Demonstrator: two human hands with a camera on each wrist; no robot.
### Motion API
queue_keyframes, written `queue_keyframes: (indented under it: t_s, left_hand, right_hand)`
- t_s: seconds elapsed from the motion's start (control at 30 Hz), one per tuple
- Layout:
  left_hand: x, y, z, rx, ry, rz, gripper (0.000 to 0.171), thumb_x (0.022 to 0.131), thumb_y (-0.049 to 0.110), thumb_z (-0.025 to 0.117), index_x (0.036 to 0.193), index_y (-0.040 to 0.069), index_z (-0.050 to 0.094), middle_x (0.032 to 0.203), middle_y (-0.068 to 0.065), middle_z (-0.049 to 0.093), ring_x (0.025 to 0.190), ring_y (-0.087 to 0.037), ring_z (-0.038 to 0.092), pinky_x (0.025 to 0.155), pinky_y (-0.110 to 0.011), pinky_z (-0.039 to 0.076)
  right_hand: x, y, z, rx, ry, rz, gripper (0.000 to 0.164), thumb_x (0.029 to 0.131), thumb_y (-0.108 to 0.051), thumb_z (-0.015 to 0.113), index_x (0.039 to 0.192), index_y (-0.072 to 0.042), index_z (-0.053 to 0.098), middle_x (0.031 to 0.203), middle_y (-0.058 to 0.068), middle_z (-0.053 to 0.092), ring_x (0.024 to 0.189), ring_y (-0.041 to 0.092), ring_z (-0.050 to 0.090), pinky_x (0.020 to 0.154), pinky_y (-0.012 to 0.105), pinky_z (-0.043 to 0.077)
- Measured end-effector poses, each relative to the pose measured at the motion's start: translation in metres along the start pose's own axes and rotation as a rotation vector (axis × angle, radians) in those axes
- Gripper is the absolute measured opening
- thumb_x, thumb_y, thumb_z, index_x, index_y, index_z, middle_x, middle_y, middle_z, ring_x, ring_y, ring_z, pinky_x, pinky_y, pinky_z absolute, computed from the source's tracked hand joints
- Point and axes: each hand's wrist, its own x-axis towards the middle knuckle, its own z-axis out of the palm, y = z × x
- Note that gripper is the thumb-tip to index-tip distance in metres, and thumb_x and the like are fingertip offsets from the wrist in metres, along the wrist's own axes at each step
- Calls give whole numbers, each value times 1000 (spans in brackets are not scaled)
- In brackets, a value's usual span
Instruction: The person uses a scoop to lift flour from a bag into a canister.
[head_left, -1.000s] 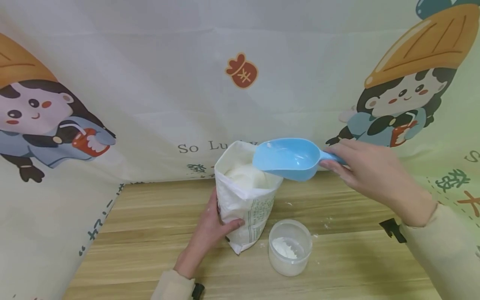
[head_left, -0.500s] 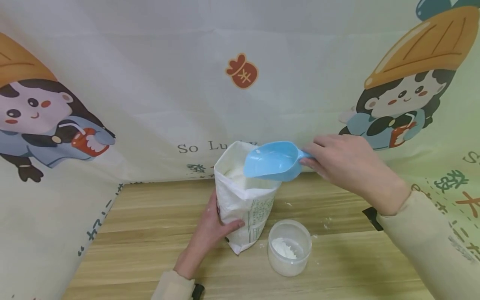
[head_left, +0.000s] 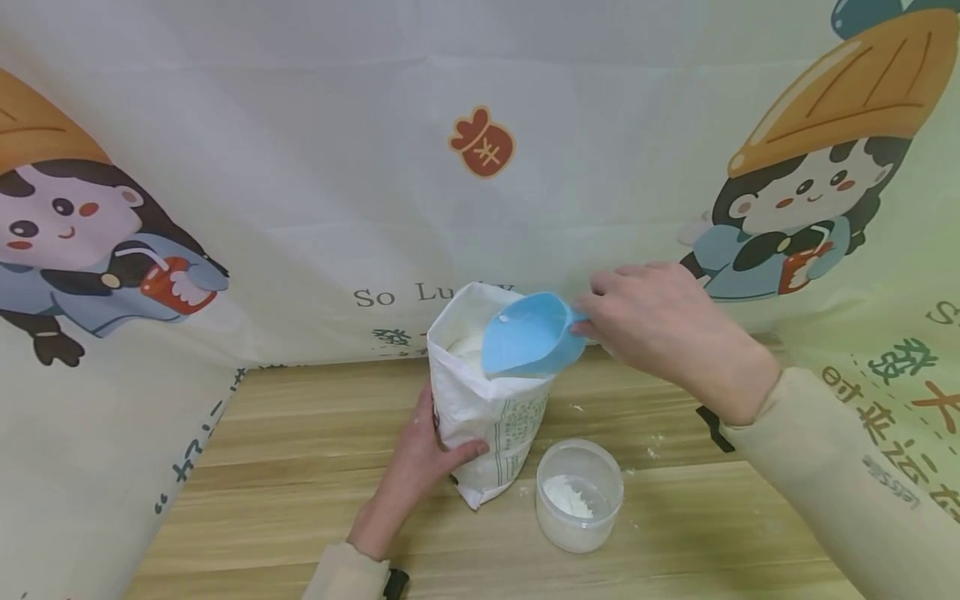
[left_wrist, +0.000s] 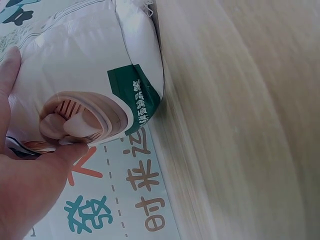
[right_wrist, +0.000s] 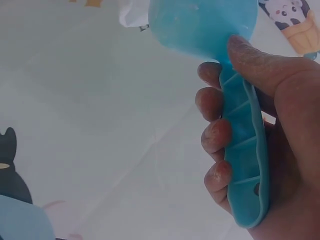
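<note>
My left hand (head_left: 429, 454) grips the lower part of a white bag of flour (head_left: 491, 425) from its left side, thumb across the front. In the left wrist view, the bag (left_wrist: 75, 45) shows a picture of buns in a steamer. My right hand (head_left: 652, 329) holds a blue scoop (head_left: 525, 342) by its handle, fingers wrapped round it in the right wrist view, where the handle (right_wrist: 245, 150) is ribbed. The scoop's front lip dips into the bag's open mouth, tilted down over the white powder (head_left: 467, 346). Part of the powder is hidden behind the scoop.
A clear round plastic tub (head_left: 579, 496) with some white powder in it stands right of the bag on the wooden tabletop (head_left: 300, 467). Specks of powder lie around it. A printed cloth (head_left: 337, 167) hangs behind and along both sides.
My right hand has moved left and the scoop has gone lower into the bag's mouth, its lip tilting down. The left hand, bag and tub have stayed in place.
</note>
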Motion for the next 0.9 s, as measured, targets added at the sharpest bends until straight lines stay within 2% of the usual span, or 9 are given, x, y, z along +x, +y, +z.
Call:
queue_keyframes:
  t_s: [0.27, 0.4, 0.6, 0.77, 0.9]
  left_hand:
    - [0, -1, 0, -15, 4, 21, 118, 74, 20, 96, 163, 7, 19, 144, -24, 54, 129, -41, 55, 109, -58, 45]
    - [0, -1, 1, -15, 10, 23, 119, 74, 20, 96, 163, 7, 18, 144, -25, 54, 128, -42, 55, 109, -59, 45]
    - [0, -1, 1, -10, 14, 31, 118, 74, 20, 96, 163, 7, 19, 144, -25, 54, 129, -42, 56, 109, -59, 45]
    - [0, -2, 1, -11, 13, 33, 116, 74, 21, 96, 162, 8, 21, 144, -24, 55, 129, -41, 55, 109, -58, 45]
    - [-1, -2, 1, -17, 9, 27, 117, 74, 21, 95, 163, 8, 20, 147, -23, 52, 131, -40, 54, 111, -58, 44]
  right_hand:
    - [6, -10, -8, -36, -95, 22, 20, 89, -33, 84, 88, -15, 74, 67, 0, 49, 58, 19, 50, 47, 33, 43]
    - [10, -12, -11, -40, -110, 11, 22, 89, -30, 83, 82, -14, 71, 66, 0, 47, 58, 20, 50, 47, 34, 43]
    - [21, -15, -12, -30, -212, 22, 29, 93, -26, 78, 71, -13, 65, 66, 1, 49, 59, 21, 48, 49, 34, 45]
    - [26, -20, -10, -35, -242, 19, 32, 87, -2, 74, 63, -16, 61, 62, 0, 49, 56, 19, 44, 46, 32, 43]
    - [29, -23, -7, -49, -251, 14, 35, 82, 8, 69, 60, -17, 60, 59, -1, 47, 55, 17, 40, 44, 31, 41]
